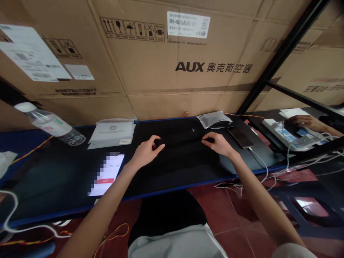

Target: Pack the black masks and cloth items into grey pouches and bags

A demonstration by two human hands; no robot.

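A piece of black cloth (182, 143) with a small white mark lies on the black tabletop, its outline hard to make out against the dark surface. At its left side my left hand (147, 150) has thumb and forefinger bent round a dark fold of it. On the opposite side, the thumb and forefinger of my right hand (216, 142) pinch the cloth's edge. Behind my right hand is a grey translucent pouch (215, 119) with something dark inside. A phone (240, 137) with a dark screen and a white cable lies to the right of that hand.
Left of my hands are a lit phone (109, 175), white packets in clear sleeves (113, 132) and a tilted water bottle (52, 123). Large cardboard boxes (150, 71) wall off the back. Beyond a black metal frame (258, 93), another person's hand (305, 122) rests near a power strip (281, 134).
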